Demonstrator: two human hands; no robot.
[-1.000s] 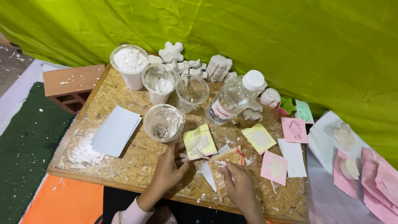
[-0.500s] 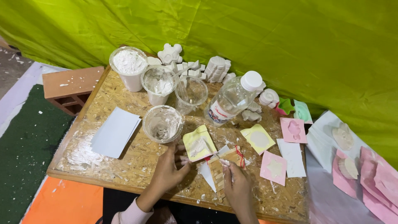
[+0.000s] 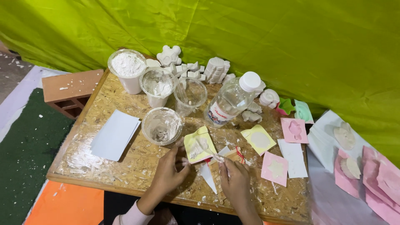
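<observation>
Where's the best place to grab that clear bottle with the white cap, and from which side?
Take the clear bottle around its wide body, probably from the near right. It leans with the white cap pointing up and away, cups crowd its left, and white castings sit behind, so the near right flank looks most open.

Open bench (image 3: 125,175) at near left; cups (image 3: 161,125) and a bottle (image 3: 230,100) crowd the far side, paper squares (image 3: 275,168) right.
</observation>
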